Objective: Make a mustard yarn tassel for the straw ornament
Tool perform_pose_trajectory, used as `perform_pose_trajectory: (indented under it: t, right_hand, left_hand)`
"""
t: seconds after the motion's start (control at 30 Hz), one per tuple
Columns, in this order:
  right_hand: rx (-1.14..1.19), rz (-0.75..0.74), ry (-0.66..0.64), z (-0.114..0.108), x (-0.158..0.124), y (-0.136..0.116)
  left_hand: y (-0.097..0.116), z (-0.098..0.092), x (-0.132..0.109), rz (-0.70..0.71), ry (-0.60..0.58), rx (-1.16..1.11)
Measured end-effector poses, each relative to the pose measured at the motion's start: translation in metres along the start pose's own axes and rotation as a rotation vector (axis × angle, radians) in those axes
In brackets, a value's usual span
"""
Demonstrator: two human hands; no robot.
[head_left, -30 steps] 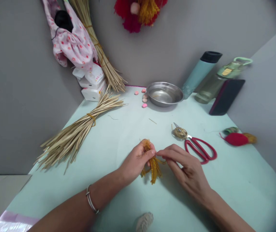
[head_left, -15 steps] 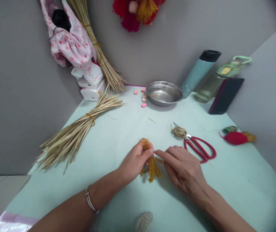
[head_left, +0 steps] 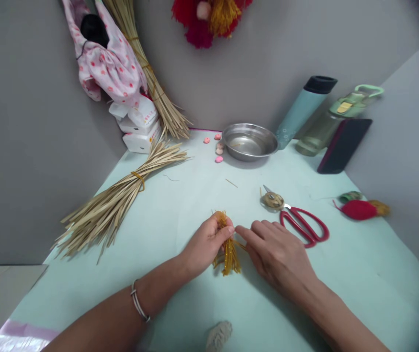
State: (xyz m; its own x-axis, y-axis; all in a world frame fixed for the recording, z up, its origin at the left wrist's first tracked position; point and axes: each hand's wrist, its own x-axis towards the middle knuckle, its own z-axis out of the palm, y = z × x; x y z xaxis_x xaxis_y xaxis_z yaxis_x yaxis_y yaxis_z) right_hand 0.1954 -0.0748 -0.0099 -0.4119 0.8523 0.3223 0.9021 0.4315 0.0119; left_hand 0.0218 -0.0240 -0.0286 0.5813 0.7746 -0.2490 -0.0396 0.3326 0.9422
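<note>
A mustard-yellow yarn tassel hangs over the table, its loose ends pointing toward me. My left hand pinches it near the top between thumb and fingers, and a tuft shows above the grip. From the tassel's side a strand of the same yarn runs to my right hand, which is closed on it. The right index finger points at the left thumb tip, very close to it. Where exactly the strand passes under the right fingers is hidden.
Red-handled scissors lie right of my hands, blades by a small coil. A bundle of dry straw is at left. Behind are a steel bowl, pink beads, bottles and a phone. Red yarn lies far right.
The tassel's loose ends have drawn slightly together and leftward. My right hand has shifted a little, still holding the strand. My left hand keeps its pinch.
</note>
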Motion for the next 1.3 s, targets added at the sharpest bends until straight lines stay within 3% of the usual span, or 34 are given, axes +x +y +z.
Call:
perform_pose_trajectory:
  t: [0.13,0.23,0.3,0.4,0.6,0.93,1.0,1.07,1.2,1.3]
  right_hand:
    - [-0.096,0.332,-0.021,0.005,-0.007,0.025]
    - [0.171,0.537,0.005,-0.001,-0.008,0.032]
    - [0.502,0.531,0.013,-0.008,-0.004,0.025]
    - [0.844,0.472,-0.130,-0.015,0.004,0.008]
    - [1.153,0.532,-0.302,-0.014,0.007,0.004]
    - [1.602,0.785,-0.271,-0.010,0.004,0.009]
    - [1.659,0.800,-0.255,-0.009,0.005,0.008]
    - [1.667,0.809,-0.225,-0.007,0.006,0.007]
    - [1.499,0.782,-0.114,-0.004,0.005,0.007]
    - [1.411,0.719,-0.142,-0.004,0.005,0.004]
  left_hand:
    - [0.000,0.000,0.000,-0.001,0.005,-0.057]
    - [0.000,0.000,0.000,-0.009,-0.004,-0.079]
    - [0.001,0.001,0.000,-0.008,-0.020,-0.083]
    - [0.001,0.001,-0.001,-0.006,-0.039,-0.058]
    - [-0.001,-0.001,-0.001,0.005,-0.091,-0.018]
    - [-0.004,0.002,-0.002,-0.047,-0.282,-0.156]
    - [-0.003,0.002,-0.002,-0.025,-0.360,-0.177]
    - [-0.001,0.002,-0.002,-0.027,-0.365,-0.157]
    - [-0.002,-0.001,-0.001,-0.057,-0.226,-0.101]
    - [-0.003,-0.002,0.001,-0.045,-0.162,-0.089]
